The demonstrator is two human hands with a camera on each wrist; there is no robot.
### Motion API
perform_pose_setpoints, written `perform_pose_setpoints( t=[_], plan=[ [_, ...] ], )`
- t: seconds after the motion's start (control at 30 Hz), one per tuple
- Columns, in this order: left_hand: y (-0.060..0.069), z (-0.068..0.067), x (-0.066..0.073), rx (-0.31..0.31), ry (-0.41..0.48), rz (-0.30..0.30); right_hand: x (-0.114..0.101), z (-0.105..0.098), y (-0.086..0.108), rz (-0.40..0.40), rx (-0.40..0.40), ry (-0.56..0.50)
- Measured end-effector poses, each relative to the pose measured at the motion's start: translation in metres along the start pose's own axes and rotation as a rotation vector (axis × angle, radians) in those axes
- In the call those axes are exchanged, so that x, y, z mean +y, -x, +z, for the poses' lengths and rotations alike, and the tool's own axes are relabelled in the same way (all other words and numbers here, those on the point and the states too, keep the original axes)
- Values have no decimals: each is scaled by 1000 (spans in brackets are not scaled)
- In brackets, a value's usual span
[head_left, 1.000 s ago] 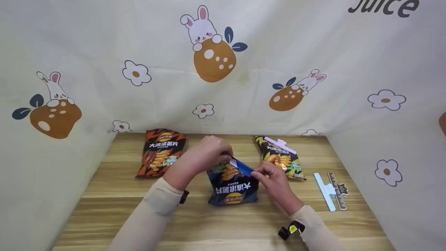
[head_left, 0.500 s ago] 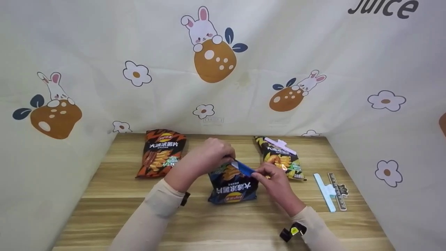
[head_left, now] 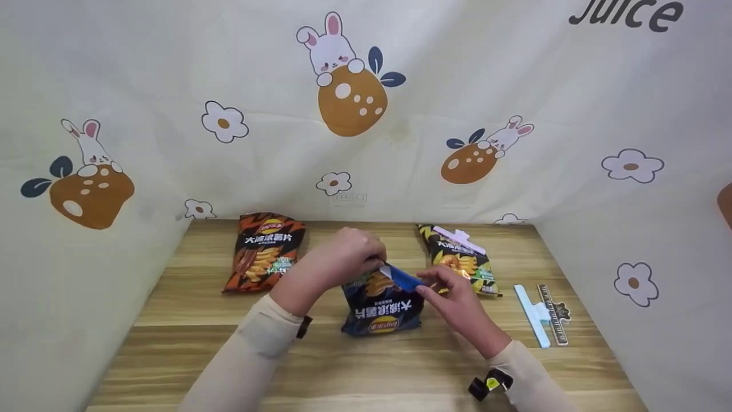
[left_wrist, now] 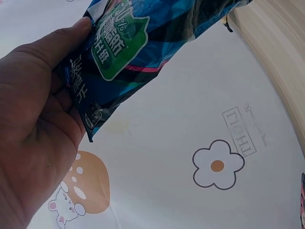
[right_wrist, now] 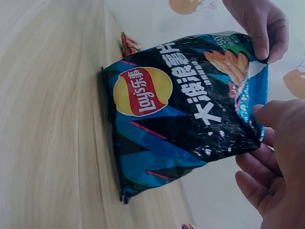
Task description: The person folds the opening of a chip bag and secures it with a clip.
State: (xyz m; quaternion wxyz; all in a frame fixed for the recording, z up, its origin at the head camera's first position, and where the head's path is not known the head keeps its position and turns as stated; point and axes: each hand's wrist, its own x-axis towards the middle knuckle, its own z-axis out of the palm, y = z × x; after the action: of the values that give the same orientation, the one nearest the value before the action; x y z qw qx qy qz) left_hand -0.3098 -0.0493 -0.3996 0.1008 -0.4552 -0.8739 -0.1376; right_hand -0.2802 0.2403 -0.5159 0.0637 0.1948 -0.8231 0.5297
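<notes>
A blue and black chip bag (head_left: 382,303) stands upside down on the table in the head view, its upper edge folded over into a bright blue strip. The left hand (head_left: 343,254) pinches one end of that edge; in the left wrist view the thumb of the left hand (left_wrist: 43,109) lies on the bag (left_wrist: 138,43). At the strip's other end, the right hand (head_left: 457,300) holds the corner between thumb and fingers. The right wrist view shows the right thumb of the hand (right_wrist: 281,157) on the folded strip of the bag (right_wrist: 190,105), with fingers behind it.
A red chip bag (head_left: 266,252) lies at the back left of the wooden table (head_left: 286,372). At the back right lies a yellow and black bag (head_left: 457,264) with a pink clip (head_left: 460,239) across it. A light blue clip (head_left: 533,316) and a dark patterned clip (head_left: 553,315) lie at the right.
The right hand and forearm have shifted slightly to the right, still at the fold. The left hand has moved a little right along with its end of the bag's edge.
</notes>
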Motion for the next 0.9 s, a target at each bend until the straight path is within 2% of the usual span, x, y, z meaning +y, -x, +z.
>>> perform_pose_setpoints(
  t=[0.23,0.47,0.63,0.77,0.9],
  plan=[
    [2,-1,0,0,15,0,0,-20,6,-12,32,79],
    [2,0,-1,-14,35,-14,-1,-47,12,42,66,189],
    [0,1,-1,-22,26,-16,2,-78,15,101,94,280],
    [-1,-1,-1,-37,11,-28,5,-109,15,134,148,341],
    [-1,-1,0,-41,15,-38,6,-137,17,195,171,441]
  ],
)
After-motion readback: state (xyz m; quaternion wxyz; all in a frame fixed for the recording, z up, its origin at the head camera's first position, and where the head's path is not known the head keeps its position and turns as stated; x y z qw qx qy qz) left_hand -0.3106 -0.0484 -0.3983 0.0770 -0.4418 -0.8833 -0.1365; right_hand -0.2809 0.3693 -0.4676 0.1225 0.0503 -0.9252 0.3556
